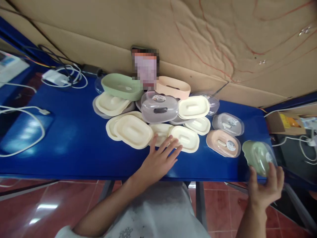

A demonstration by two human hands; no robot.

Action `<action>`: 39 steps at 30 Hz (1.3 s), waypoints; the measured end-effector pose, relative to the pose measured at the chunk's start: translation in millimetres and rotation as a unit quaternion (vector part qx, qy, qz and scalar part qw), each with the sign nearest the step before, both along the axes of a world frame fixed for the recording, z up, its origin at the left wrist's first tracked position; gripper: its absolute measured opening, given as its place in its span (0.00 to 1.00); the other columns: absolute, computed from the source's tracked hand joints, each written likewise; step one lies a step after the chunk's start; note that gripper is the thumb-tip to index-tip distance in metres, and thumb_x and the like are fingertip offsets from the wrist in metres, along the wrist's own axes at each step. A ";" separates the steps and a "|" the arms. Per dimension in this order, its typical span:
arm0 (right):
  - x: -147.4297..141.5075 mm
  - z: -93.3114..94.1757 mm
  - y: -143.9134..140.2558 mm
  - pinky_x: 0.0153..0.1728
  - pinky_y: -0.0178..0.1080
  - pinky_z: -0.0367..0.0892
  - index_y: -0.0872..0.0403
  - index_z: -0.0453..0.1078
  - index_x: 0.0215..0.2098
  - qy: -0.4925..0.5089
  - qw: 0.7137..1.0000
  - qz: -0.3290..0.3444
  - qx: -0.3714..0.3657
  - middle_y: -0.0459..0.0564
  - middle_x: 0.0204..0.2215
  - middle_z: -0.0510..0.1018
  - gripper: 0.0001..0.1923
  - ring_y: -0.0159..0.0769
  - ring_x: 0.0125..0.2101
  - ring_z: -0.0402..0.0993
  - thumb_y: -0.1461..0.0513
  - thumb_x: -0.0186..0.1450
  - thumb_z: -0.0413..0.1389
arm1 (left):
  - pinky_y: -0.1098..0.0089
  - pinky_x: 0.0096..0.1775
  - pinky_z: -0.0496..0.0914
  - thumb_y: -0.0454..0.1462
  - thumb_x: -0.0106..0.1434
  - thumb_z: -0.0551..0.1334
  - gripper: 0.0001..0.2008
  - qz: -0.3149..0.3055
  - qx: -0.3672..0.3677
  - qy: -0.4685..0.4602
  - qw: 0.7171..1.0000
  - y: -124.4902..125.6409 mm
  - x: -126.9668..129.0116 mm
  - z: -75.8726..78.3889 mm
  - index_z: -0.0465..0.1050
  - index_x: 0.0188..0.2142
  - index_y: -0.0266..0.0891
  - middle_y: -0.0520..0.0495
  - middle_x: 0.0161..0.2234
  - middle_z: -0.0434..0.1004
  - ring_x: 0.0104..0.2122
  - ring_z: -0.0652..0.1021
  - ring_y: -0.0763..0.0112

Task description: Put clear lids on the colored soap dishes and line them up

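green soap box [257, 157] with a clear lid sits gripped in the right hand [266, 188], off the blue table [74, 142] edge. left hand [158, 162] lies open and empty, fingers spread, touching cream lids [162, 132] on that table.

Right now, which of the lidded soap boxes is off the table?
The green box with the clear lid, held tilted in the right hand at the table's right end. The pink one and grey one beside it rest flat on the blue table.

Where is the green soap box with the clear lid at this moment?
In the head view, the green soap box is at the right end of the blue table, held by the right hand, just right of the pink soap box.
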State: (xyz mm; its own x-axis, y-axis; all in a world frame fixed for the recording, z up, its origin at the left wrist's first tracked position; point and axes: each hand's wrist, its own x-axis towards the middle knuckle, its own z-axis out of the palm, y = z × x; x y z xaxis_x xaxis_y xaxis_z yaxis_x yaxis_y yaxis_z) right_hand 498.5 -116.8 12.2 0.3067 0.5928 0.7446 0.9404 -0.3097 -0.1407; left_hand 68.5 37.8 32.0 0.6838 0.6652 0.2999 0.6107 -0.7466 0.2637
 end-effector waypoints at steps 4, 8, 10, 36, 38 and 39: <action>-58.6 -1.6 -46.8 0.61 0.73 0.70 0.47 0.66 0.73 -0.011 0.995 0.086 -0.040 0.64 0.69 0.71 0.44 0.75 0.64 0.71 0.55 0.61 0.72 | 0.35 0.74 0.42 0.30 0.74 0.63 0.13 -0.005 0.030 -0.030 0.999 0.4 -5.0 -8.0 0.78 0.54 0.42 0.44 0.53 0.84 0.59 0.79 0.55; -105.6 -10.3 -47.1 0.60 0.68 0.74 0.41 0.64 0.74 0.040 0.966 0.223 -0.127 0.56 0.75 0.61 0.42 0.69 0.67 0.69 0.63 0.64 0.68 | 0.39 0.74 0.46 0.27 0.72 0.62 0.13 -0.025 0.025 -0.047 0.998 -3.2 -20.0 -6.8 0.79 0.51 0.43 0.45 0.49 0.84 0.57 0.79 0.56; -112.4 -12.9 -27.8 0.62 0.66 0.74 0.42 0.64 0.73 0.071 0.953 0.254 -0.149 0.56 0.76 0.59 0.39 0.65 0.69 0.66 0.65 0.66 0.66 | 0.39 0.74 0.49 0.27 0.72 0.62 0.14 -0.037 0.019 -0.046 0.998 -6.0 -29.1 -3.9 0.79 0.52 0.42 0.45 0.49 0.84 0.58 0.78 0.55; -205.3 26.6 119.4 0.67 0.55 0.66 0.50 0.68 0.69 0.051 0.822 0.504 -0.259 0.54 0.63 0.79 0.25 0.45 0.65 0.72 0.67 0.75 0.55 | 0.49 0.61 0.70 0.29 0.72 0.63 0.24 0.125 0.029 -0.120 0.985 -35.8 -74.2 -14.9 0.69 0.65 0.46 0.38 0.58 0.77 0.60 0.76 0.53; -198.5 36.6 136.1 0.65 0.53 0.66 0.50 0.67 0.69 0.035 0.838 0.489 -0.239 0.53 0.62 0.79 0.26 0.45 0.64 0.72 0.69 0.75 0.54 | 0.44 0.62 0.68 0.28 0.71 0.63 0.27 0.187 0.041 -0.112 0.975 -26.4 -87.2 -16.9 0.68 0.66 0.49 0.37 0.61 0.75 0.62 0.74 0.49; -196.4 42.0 146.4 0.64 0.51 0.66 0.51 0.67 0.70 0.022 0.846 0.482 -0.228 0.53 0.62 0.79 0.26 0.45 0.63 0.73 0.69 0.75 0.55 | 0.42 0.63 0.67 0.28 0.70 0.64 0.28 0.208 0.044 -0.107 0.971 -22.1 -91.0 -17.6 0.67 0.67 0.49 0.37 0.62 0.74 0.63 0.74 0.47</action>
State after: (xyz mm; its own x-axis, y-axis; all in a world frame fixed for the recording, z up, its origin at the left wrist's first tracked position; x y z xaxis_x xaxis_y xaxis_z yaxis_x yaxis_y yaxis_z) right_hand 302.1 29.5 54.2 -0.4610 0.8058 0.3717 0.7839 0.5661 -0.2549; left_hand -22.5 15.7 14.3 0.2779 0.8363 0.4727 0.8025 -0.4726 0.3642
